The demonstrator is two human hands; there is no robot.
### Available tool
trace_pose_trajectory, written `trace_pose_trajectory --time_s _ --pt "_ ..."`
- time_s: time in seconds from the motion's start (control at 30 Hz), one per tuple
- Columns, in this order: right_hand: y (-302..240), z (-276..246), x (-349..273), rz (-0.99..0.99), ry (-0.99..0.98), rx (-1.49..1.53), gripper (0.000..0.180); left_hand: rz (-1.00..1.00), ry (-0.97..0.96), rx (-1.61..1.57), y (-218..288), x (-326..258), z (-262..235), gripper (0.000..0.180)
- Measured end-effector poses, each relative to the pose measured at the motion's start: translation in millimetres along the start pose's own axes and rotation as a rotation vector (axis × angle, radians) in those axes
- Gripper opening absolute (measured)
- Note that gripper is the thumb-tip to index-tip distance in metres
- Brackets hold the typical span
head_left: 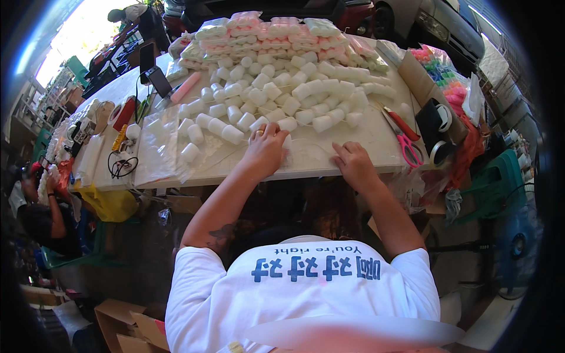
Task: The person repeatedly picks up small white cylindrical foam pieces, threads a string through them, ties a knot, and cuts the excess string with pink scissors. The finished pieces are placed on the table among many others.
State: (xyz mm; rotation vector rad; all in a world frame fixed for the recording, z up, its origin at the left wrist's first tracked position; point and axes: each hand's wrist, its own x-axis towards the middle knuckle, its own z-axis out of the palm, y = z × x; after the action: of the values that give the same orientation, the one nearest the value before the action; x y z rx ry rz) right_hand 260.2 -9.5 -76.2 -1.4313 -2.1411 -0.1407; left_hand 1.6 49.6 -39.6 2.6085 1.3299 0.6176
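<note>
The left hand (266,148) partly covers a white roll (288,142) near the table's (376,141) front edge, axis unclear; faint string (312,143) runs sideways toward the right hand (355,163); I cannot tell either grip.

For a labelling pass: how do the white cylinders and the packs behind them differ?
The cylinders are white; the packs show pink and pale green. The cylinders lie spread and unbagged; the packs are stacked, in plastic. Each cylinder is smaller than a pack. Both sit on the table.
</note>
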Motion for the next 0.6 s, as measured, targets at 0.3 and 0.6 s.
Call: trace_pose_trajectory --time_s 0.3,0.6 --pt "-18.9 -31.2 13.4 0.41 -0.051 1.217 0.01 0.141 0.095 -0.362 -30.4 -10.4 6.0 0.04" --pt "-45.8 -20.3 35.5 0.37 -0.057 1.637 0.01 0.189 0.098 -0.205 -24.1 -11.9 3.3 0.045"
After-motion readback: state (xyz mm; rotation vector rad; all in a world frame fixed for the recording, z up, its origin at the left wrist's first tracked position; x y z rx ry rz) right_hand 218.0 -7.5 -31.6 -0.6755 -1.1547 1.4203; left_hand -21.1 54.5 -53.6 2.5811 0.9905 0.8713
